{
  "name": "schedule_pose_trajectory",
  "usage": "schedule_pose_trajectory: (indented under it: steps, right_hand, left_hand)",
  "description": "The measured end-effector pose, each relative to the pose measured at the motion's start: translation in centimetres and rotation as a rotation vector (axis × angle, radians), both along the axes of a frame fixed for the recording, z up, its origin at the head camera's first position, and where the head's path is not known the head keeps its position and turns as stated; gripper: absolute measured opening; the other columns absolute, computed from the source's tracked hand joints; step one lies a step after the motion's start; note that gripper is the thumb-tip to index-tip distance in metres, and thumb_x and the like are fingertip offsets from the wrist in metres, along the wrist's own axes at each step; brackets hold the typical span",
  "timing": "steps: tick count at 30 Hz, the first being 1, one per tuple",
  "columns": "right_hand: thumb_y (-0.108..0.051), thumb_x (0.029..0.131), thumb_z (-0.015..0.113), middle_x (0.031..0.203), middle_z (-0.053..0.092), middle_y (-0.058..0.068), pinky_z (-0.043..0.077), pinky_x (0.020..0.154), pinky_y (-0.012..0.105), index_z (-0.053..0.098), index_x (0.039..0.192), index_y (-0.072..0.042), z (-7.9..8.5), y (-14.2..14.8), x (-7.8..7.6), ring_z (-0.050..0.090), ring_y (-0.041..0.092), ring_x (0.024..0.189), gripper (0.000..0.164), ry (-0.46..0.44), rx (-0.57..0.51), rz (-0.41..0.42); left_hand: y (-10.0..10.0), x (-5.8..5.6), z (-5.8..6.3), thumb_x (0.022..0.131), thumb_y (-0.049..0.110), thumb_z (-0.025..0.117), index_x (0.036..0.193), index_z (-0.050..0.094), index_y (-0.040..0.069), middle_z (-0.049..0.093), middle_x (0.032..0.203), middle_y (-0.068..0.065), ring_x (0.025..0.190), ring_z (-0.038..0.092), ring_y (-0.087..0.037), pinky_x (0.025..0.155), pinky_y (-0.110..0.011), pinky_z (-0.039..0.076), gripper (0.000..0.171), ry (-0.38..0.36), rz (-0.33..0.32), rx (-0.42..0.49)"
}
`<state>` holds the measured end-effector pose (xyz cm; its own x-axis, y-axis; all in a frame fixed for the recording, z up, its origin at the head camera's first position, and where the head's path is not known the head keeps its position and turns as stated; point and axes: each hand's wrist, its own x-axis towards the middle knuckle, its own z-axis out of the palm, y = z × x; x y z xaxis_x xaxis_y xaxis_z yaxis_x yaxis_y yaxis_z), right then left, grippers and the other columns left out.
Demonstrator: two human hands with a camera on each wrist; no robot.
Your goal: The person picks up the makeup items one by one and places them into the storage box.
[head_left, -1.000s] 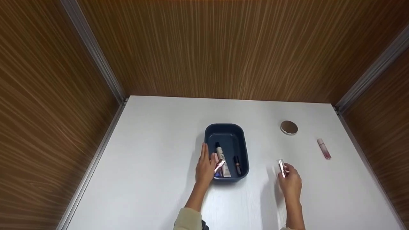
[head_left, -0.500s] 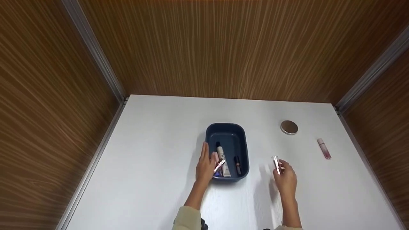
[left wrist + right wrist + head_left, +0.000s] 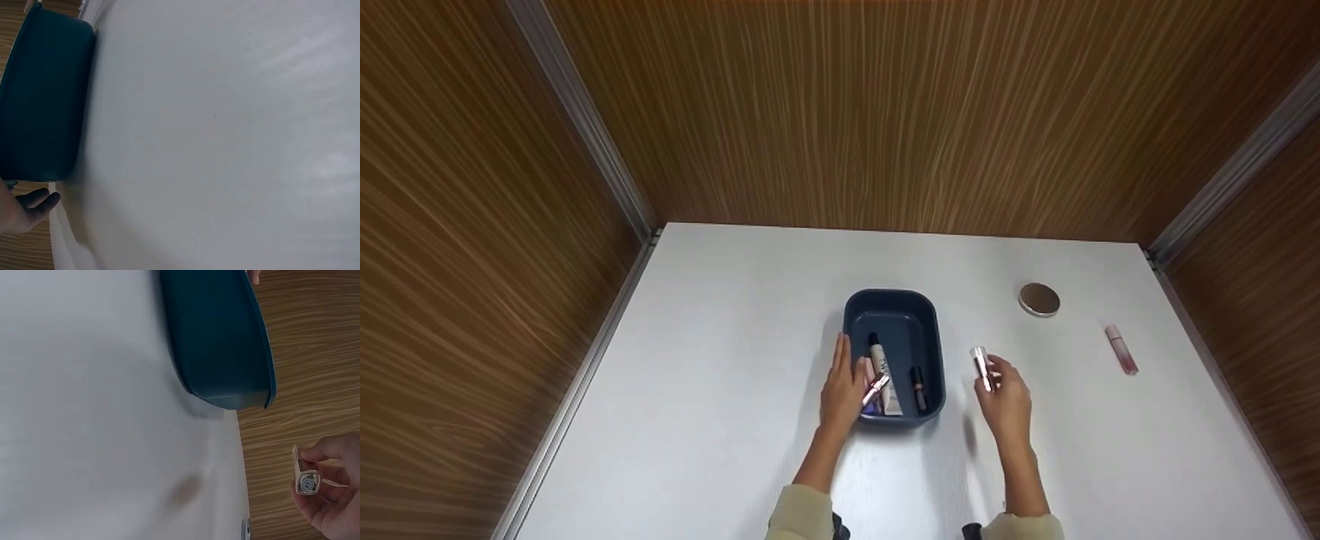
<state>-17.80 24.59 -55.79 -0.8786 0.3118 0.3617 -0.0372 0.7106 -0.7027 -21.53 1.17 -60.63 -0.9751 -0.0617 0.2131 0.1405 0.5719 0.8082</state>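
Note:
My left hand [image 3: 840, 394] holds the left rim of a dark blue plastic bin [image 3: 931, 337], with straight fingers along the outer wall and the thumb at the rim. Low in the bin lie a white tube with a black cap [image 3: 883, 367], a shiny rose-gold tube [image 3: 875, 390] beside the thumb, and a small dark-capped cosmetic tube [image 3: 919, 388]. To the bin's right, my right hand [image 3: 1006, 401] pinches a shiny lipstick tube [image 3: 981, 363] above the table. Its squarish end with a label faces the right wrist view, where thumb and bent fingers hold its sides.
A round brown-topped compact [image 3: 1039, 298] and a pink lip gloss tube [image 3: 1121, 349] lie farther right on the white table [image 3: 720, 337]. Wood-grain panels [image 3: 840, 112] rise behind and at both sides.
My right hand has moved left toward the bin with the lipstick tube, which stays in its grip. The left hand has stayed at the rim, and the bin has shifted slightly right.

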Motion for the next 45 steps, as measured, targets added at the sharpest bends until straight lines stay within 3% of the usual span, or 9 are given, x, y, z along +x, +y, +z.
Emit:
schedule_pose_trajectory:
  steps: [6,12,21,45]
  right_hand:
    - [0.008,0.071,0.068,0.092,0.063,0.021,0.046,0.068,0.047,0.059,0.107,0.008,0.4,-1.7,-0.9,0.061,0.034,0.076,0.037,0.066,0.009,0.048]
    - [0.009,0.069,0.067,0.088,0.064,0.019,0.047,0.065,0.045,0.061,0.103,0.008,0.1,-3.3,-1.4,0.061,0.031,0.072,0.035,0.095,0.008,0.089]
    - [0.008,0.070,0.066,0.089,0.063,0.019,0.046,0.066,0.045,0.060,0.105,0.008,-0.4,-4.8,-1.7,0.061,0.030,0.073,0.035,0.045,0.031,0.150]
    - [0.007,0.071,0.068,0.085,0.060,0.014,0.045,0.063,0.044,0.062,0.104,0.003,-1.7,-7.7,-2.0,0.056,0.030,0.074,0.034,0.032,0.162,0.210]
  left_hand:
    - [0.0,0.0,0.0,0.099,0.027,0.040,0.145,0.027,0.007,0.020,0.150,-0.003,0.122,0.041,-0.031,0.086,-0.048,0.041,0.051,-0.004,0.003,-0.020]
    - [0.0,0.0,-0.1,0.098,0.022,0.043,0.143,0.030,0.004,0.025,0.148,-0.009,0.115,0.047,-0.034,0.080,-0.048,0.044,0.050,0.031,0.017,-0.039]
    - [0.1,0.1,0.0,0.099,0.029,0.040,0.145,0.027,0.009,0.022,0.150,-0.003,0.118,0.044,-0.033,0.085,-0.049,0.041,0.051,-0.025,0.016,-0.033]
    - [0.1,0.2,0.1,0.099,0.032,0.038,0.145,0.027,0.010,0.021,0.150,-0.002,0.117,0.045,-0.034,0.084,-0.049,0.042,0.052,-0.044,0.019,-0.048]
